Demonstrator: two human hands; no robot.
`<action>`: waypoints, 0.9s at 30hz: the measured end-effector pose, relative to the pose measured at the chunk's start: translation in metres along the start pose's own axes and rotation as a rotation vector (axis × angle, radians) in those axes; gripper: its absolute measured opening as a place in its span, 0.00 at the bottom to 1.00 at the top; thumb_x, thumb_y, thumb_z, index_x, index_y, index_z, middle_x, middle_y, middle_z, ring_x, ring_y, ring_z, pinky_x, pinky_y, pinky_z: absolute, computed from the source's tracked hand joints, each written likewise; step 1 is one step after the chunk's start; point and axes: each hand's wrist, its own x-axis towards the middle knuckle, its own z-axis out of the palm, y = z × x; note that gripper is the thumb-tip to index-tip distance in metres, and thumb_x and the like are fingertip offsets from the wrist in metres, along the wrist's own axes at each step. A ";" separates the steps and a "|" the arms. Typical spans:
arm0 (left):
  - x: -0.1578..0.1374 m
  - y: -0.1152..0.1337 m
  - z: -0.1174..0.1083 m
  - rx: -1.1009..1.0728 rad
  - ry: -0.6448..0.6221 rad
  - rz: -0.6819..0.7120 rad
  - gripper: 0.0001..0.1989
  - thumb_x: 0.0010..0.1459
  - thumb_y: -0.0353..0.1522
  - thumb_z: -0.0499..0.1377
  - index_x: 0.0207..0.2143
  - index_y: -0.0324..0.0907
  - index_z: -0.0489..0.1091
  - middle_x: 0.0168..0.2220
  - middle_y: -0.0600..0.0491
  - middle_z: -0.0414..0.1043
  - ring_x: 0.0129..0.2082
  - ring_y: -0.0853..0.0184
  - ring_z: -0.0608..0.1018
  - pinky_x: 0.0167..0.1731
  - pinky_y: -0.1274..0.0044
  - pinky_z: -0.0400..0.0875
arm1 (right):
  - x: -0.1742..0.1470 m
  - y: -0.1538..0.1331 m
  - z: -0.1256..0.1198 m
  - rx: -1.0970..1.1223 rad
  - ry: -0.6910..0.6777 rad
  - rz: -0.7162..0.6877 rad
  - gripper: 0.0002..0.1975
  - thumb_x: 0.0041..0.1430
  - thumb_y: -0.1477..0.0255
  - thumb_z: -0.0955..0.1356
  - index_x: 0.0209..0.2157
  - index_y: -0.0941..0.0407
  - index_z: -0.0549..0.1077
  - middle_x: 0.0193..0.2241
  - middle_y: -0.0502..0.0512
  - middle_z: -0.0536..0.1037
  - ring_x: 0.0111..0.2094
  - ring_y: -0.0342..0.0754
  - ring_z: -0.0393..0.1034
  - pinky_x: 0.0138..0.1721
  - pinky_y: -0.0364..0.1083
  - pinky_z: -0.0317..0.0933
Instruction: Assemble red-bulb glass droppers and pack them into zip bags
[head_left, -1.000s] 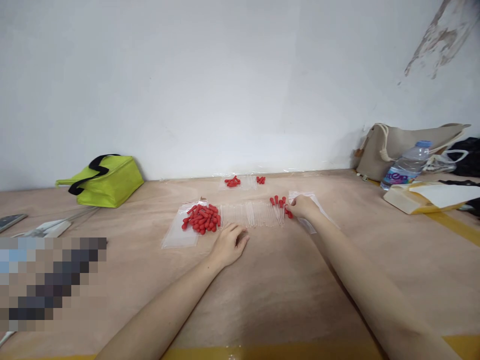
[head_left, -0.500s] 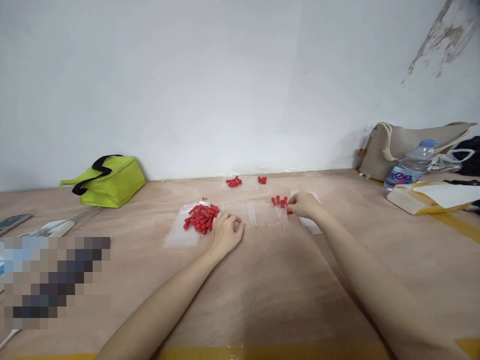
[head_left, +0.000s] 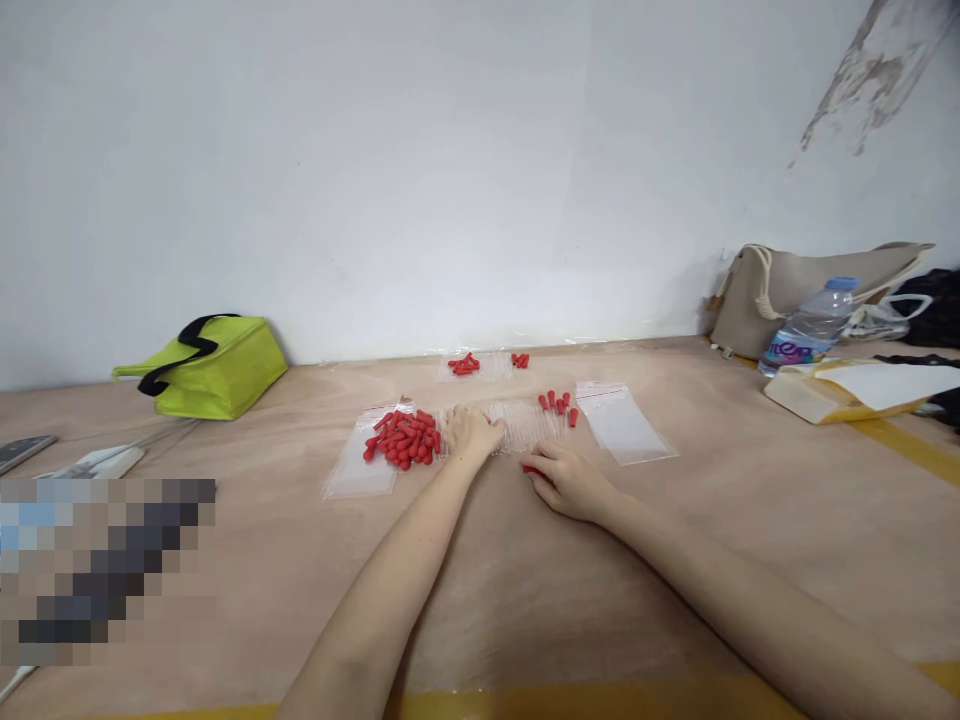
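One brown tabletop [head_left: 750, 480], peeling pale wall [head_left: 450, 180], right hand [head_left: 574, 482] pinching red cap [head_left: 529, 469], left hand [head_left: 471, 432] over clear tubes [head_left: 525, 425], grip unclear.

The left hand [head_left: 471, 434] and right hand [head_left: 576, 482] are both bare. The left forearm [head_left: 397, 590] and right forearm [head_left: 720, 580], also uncovered, taper toward the hands.

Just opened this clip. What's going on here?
A person is working with both bare hands at a table. The right hand pinches a small red piece just in front of a row of thin clear tubes. The left hand is over the row's left part, beside a heap of red caps; whether it grips anything is hidden. More red caps sit at the row's right end, near a clear bag.
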 end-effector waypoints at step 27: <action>-0.057 -0.081 -0.008 -0.270 0.171 0.859 0.07 0.59 0.30 0.49 0.38 0.41 0.65 0.32 0.53 0.73 0.31 0.68 0.71 0.40 0.72 0.59 | 0.005 -0.004 0.011 0.294 0.168 0.113 0.09 0.57 0.76 0.60 0.40 0.56 0.65 0.34 0.56 0.71 0.36 0.46 0.65 0.37 0.46 0.61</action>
